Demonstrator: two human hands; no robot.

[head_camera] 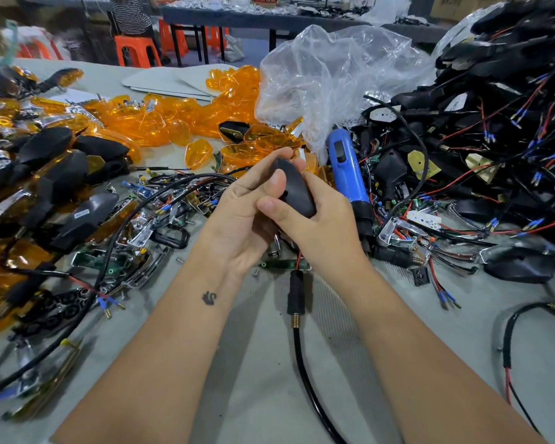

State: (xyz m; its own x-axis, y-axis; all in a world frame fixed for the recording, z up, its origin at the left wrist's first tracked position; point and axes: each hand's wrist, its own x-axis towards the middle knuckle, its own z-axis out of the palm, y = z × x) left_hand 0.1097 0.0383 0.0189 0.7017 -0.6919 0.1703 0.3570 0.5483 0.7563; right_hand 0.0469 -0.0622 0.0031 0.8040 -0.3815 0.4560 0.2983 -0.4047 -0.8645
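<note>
Both my hands hold one black plastic lamp housing (293,187) above the middle of the table. My left hand (247,206) grips it from the left, fingers curled over its top and thumb on its side. My right hand (314,219) wraps it from the right, thumb pressed across its lower face. A black stalk with a brass threaded end (296,296) and a black cable hangs below the housing toward me. The housing's underside is hidden by my hands.
A blue electric screwdriver (348,174) lies just right of my hands. Orange lenses (173,120) are heaped behind and left, black housings with wires (494,123) piled at right. Assembled lamps (55,187) sit at left. A clear plastic bag (327,81) stands behind. Small parts and screws litter the grey table (253,363).
</note>
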